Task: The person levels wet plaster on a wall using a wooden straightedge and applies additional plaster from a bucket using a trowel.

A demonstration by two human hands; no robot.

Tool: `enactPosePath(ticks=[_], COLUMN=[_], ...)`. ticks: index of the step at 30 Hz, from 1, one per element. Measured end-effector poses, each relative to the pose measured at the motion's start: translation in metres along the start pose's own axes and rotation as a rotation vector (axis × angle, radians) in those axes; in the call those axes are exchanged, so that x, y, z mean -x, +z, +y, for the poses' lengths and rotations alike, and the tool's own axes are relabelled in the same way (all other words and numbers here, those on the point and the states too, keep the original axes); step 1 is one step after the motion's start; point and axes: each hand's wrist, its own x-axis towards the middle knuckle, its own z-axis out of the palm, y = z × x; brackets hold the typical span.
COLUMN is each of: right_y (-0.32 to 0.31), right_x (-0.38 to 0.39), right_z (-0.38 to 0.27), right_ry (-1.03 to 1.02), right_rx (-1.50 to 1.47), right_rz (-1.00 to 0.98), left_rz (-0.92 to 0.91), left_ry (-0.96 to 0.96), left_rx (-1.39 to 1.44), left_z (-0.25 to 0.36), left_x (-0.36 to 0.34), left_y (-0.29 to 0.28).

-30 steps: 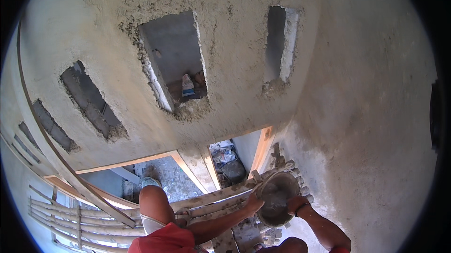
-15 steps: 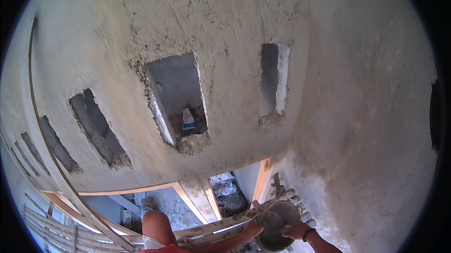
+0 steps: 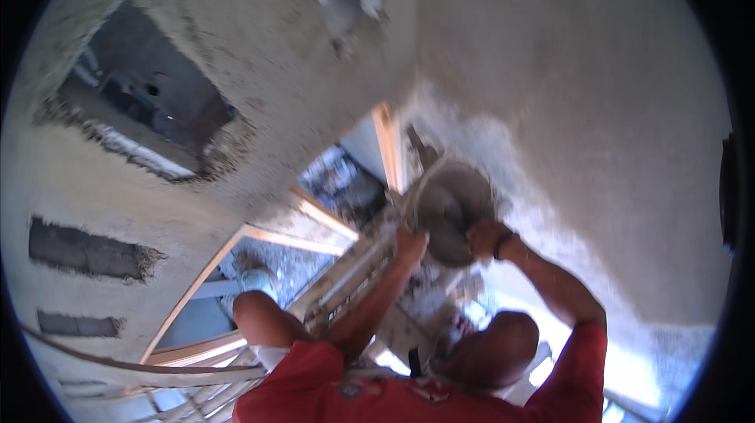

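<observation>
A round grey tub with wet grey mortar inside stands near the wall corner, right of the middle. My left hand is closed at its left rim. Fingers curled, my right hand grips the near right side of the tub, a dark band around the wrist. Motion blur hides the fingertips, and I cannot make out any tool in either hand. Both arms reach forward from red sleeves, and my bent knees show below.
Wooden scaffold planks run beneath the tub. Ahead stands a rough plastered wall with a rectangular opening and narrow slots; a smoother wall rises on the right. Lower down are timber frames and a bamboo rail.
The view has tilted down and turned right, so the wall openings now lie up and left. Tub and hands appear higher in view; both hands stay at the tub. Sleeves and knees have come into view.
</observation>
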Motion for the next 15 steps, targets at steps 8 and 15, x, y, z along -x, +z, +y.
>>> enactPosePath(ticks=[8,15], right_y=[-0.118,-0.197], right_x=[0.095,0.133], right_z=[-0.011,-0.01], right_ry=[0.286,0.475], right_rx=[-0.297,-0.105], right_rz=[0.252,0.279], left_rz=[-0.141,-0.129], left_ry=[0.083,-0.061], left_rx=[-0.01,-0.077], left_z=[0.093,0.226], left_x=[0.03,0.087], left_y=[0.001,0.034])
